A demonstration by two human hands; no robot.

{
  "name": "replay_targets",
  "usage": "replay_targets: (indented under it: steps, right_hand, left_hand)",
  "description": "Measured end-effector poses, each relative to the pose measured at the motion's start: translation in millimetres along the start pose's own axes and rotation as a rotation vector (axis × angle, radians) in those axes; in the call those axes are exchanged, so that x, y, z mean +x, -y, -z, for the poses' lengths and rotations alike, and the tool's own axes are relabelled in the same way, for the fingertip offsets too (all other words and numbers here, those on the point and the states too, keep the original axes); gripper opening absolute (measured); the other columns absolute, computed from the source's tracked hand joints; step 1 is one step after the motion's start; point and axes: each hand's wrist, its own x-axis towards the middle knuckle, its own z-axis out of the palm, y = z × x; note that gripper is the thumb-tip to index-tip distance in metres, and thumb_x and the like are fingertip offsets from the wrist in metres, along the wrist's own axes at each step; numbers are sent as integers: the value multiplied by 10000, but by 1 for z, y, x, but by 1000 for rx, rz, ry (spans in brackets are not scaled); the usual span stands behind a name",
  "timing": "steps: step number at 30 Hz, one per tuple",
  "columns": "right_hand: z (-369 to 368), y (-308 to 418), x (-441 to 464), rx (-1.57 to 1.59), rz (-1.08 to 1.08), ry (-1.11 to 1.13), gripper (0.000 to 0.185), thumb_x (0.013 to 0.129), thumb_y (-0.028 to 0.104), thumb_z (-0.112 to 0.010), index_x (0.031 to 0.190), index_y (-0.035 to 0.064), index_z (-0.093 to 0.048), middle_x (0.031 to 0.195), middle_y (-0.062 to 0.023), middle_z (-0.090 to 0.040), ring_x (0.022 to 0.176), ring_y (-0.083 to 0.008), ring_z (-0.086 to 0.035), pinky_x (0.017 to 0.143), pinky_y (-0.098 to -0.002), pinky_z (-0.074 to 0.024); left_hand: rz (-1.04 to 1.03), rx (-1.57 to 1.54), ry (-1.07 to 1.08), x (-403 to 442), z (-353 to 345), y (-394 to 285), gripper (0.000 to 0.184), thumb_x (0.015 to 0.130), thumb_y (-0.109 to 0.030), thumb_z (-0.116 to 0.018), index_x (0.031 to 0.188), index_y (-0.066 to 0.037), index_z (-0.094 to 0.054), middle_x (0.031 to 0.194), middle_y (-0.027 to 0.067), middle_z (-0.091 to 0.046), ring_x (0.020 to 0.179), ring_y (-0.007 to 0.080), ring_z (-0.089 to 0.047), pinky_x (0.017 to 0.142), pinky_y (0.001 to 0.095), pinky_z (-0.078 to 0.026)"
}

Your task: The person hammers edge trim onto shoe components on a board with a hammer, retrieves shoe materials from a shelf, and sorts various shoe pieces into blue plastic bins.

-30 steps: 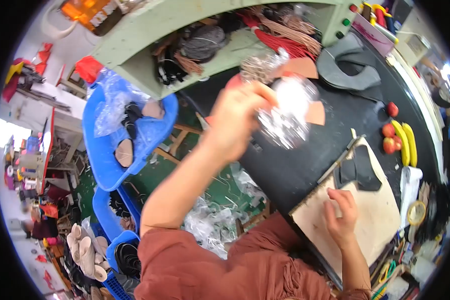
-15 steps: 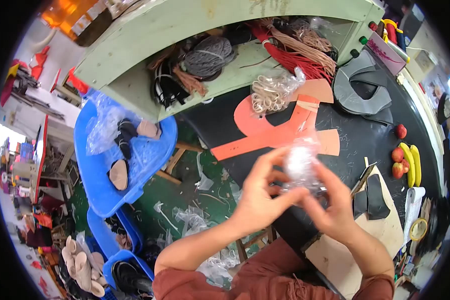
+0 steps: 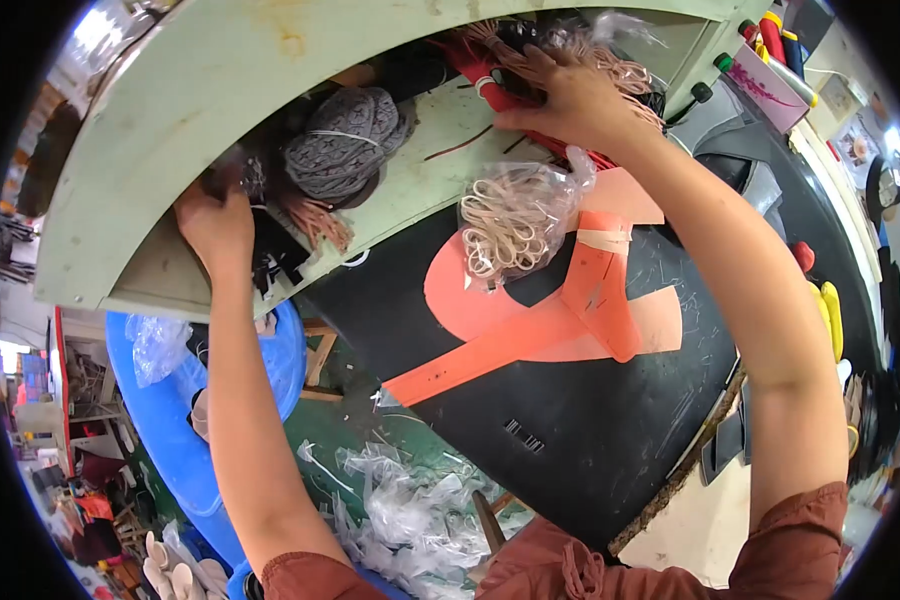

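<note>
Deep at the left end of the green shelf (image 3: 170,90), my left hand (image 3: 218,215) has its fingers curled around or behind something dark and plastic-like that I cannot make out. My right hand (image 3: 575,100) reaches over the red and pink cords (image 3: 620,75) at the shelf's right side, thumb spread apart from the fingers. Between the hands lies a grey cord bundle (image 3: 342,145). A clear bag of beige cords (image 3: 515,222) rests on the black table (image 3: 570,430), beside orange pattern pieces (image 3: 470,355), one wrapped with a pale band (image 3: 604,238).
Below the shelf's left end stands a blue tub (image 3: 160,440) with plastic and shoe parts. Clear plastic scraps (image 3: 410,510) cover the floor. A cream board (image 3: 700,525) lies by my right elbow, with bananas (image 3: 832,320) and grey pieces (image 3: 765,190) beyond.
Both hands have moved from over the table up into the shelf, apart from each other. The shiny plastic bundle they held is no longer visible between them. The view has shifted toward the shelf.
</note>
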Motion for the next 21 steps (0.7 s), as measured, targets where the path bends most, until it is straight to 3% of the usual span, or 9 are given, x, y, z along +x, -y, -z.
replay_targets:
  steps: [1,3,6,9,12,13,16,19,21]
  right_hand:
    - [4,10,5,-54,-64,87,626,811,353,-716,1342,55,-574,1066,-224,-694,993,-404,-657,893,-460,-522]
    - [28,19,6,-55,-272,492,644,800,340,-703,1367,69,-561,1034,-215,-704,958,-404,-673,863,-467,-540]
    - [57,19,-29,112,58,502,602,772,311,-717,1327,109,-600,966,-211,-705,879,-357,-704,769,-464,-555]
    - [91,23,-27,135,-126,658,559,766,370,-737,1235,80,-652,948,-177,-713,886,-400,-689,773,-482,-558]
    - [71,-29,-9,-266,366,-271,598,758,437,-764,1264,136,-661,1041,-161,-696,860,-355,-674,728,-410,-528]
    - [63,-35,-15,-274,255,-275,497,785,385,-745,1207,129,-683,1088,-145,-679,884,-359,-664,759,-451,-530]
    - [70,-36,-45,-76,-4,369,377,802,330,-722,1108,110,-716,996,-158,-690,898,-366,-664,778,-471,-534]
    - [92,-25,-65,-14,119,441,341,815,378,-696,813,40,-737,739,-179,-692,768,-369,-700,753,-474,-558]
    - [96,-34,-51,57,45,509,378,817,422,-722,776,47,-749,794,-163,-694,770,-363,-686,733,-464,-553]
  left_hand:
    - [-142,259,49,2,-10,8,454,919,-226,-696,1327,-55,-593,1223,166,-659,1128,321,-611,990,392,-465]
    - [-100,143,121,3,-22,19,494,908,-267,-699,1353,-84,-586,1260,176,-646,1156,358,-598,1026,408,-440]
    - [22,-90,194,-1,-20,10,481,907,-236,-708,1348,-77,-602,1293,164,-638,1186,353,-589,1061,394,-413]
    - [160,-419,224,-1,-7,1,395,906,-167,-711,1267,-17,-652,1259,171,-649,1176,337,-583,1050,393,-418]
    - [-95,125,-26,-6,11,-35,353,902,-163,-716,1221,-15,-680,1240,179,-644,1140,322,-589,1024,392,-432]
    - [-158,103,-61,-8,14,-52,298,883,-138,-733,1163,-38,-709,1178,159,-656,1105,309,-596,988,398,-450]
    - [-318,-52,18,-23,12,-106,228,873,-97,-733,1096,-51,-728,1115,134,-669,1082,302,-608,955,399,-469]
    - [-414,-219,195,-26,-3,-138,139,868,-31,-713,1005,-37,-738,1080,115,-673,1010,288,-636,903,373,-495]
    - [-469,-245,315,-15,-20,-162,176,872,-72,-714,1042,-31,-734,1121,125,-683,1037,292,-648,919,369,-494]
